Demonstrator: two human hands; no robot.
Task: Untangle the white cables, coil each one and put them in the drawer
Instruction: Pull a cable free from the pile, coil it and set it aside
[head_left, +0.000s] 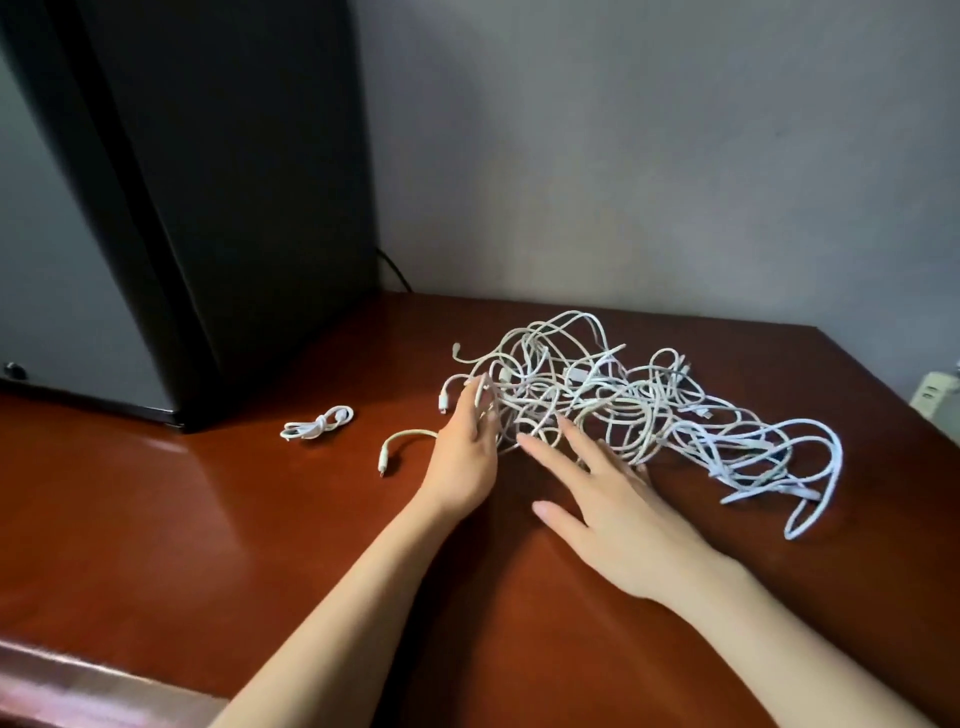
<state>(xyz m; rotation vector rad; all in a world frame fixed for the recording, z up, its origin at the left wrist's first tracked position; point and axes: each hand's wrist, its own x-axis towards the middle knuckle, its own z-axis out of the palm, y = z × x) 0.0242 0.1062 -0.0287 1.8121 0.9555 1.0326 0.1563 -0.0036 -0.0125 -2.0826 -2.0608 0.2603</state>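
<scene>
White cable tangle (587, 387) touches outstretched fingers (545, 453) of left hand (462, 447) and right hand (618, 514)

one head-worn view looks forward and down, close over the tabletop (208, 519)

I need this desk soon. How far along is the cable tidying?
Barely started. One coiled cable lies on the table, not yet stowed; no drawer is in view. The left hand and right hand touch the near edge of the tangle, with no cable clearly gripped. Nearly all the untangling, coiling and stowing remains.
</scene>
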